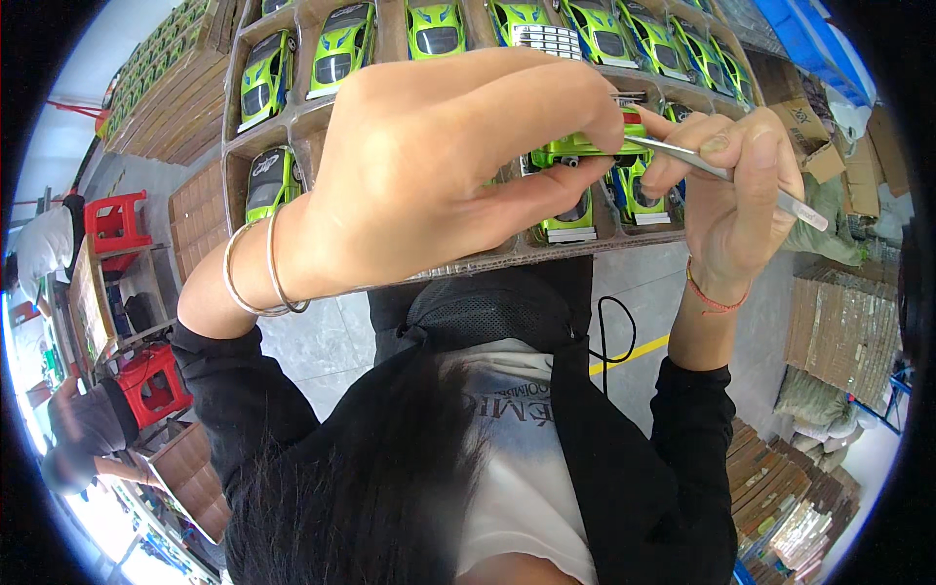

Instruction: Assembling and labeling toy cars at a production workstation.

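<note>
Between the fingertips of my left hand (419,161) is a bright green toy car (570,148), with a red tail light at the end facing right. My left hand hides much of it. Closed around a pair of slim silver tweezers (690,156), my right hand (746,185) is beside the car. The tweezers' tip reaches the car's end by the red light; whether it touches or grips anything there is too small to tell. Both hands are above a divided cardboard tray (302,122) with rows of green toy cars. A small sheet of silvery strips (548,41) lies on the cars at the back.
Stacked trays of green cars (166,83) stand at the far left. Red stools (151,385) and another person (88,429) are farther left. Cardboard stacks (843,327) line the right, below a blue bin (814,44). A black cable (604,341) hangs near my lap.
</note>
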